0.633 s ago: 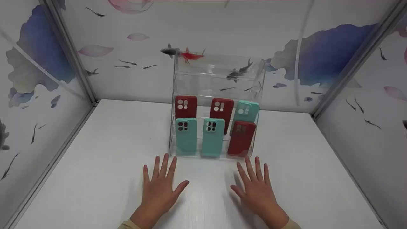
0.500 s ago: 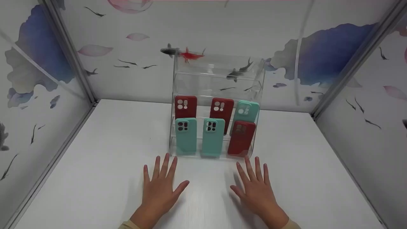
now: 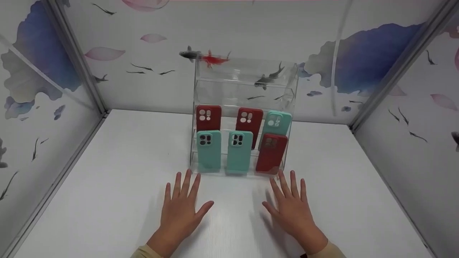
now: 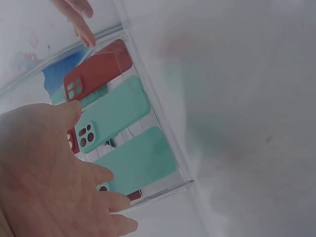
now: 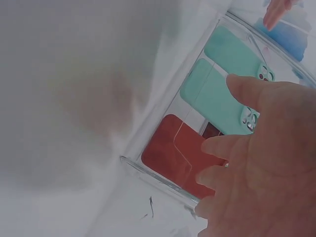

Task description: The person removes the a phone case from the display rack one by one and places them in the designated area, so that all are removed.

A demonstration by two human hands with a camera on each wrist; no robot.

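White tabletop; white walls printed with fish, pink petals, blue-grey shapes; grey metal posts at back corners.

A smooth white table carries a clear tiered stand, and its surface spreads to both sides of the stand and in front of it. On the stand's lowest tier lean a mint case at its left, another mint case near its middle and a red case at its right; the tier behind holds two more red cases, left and middle, and a third mint case, right
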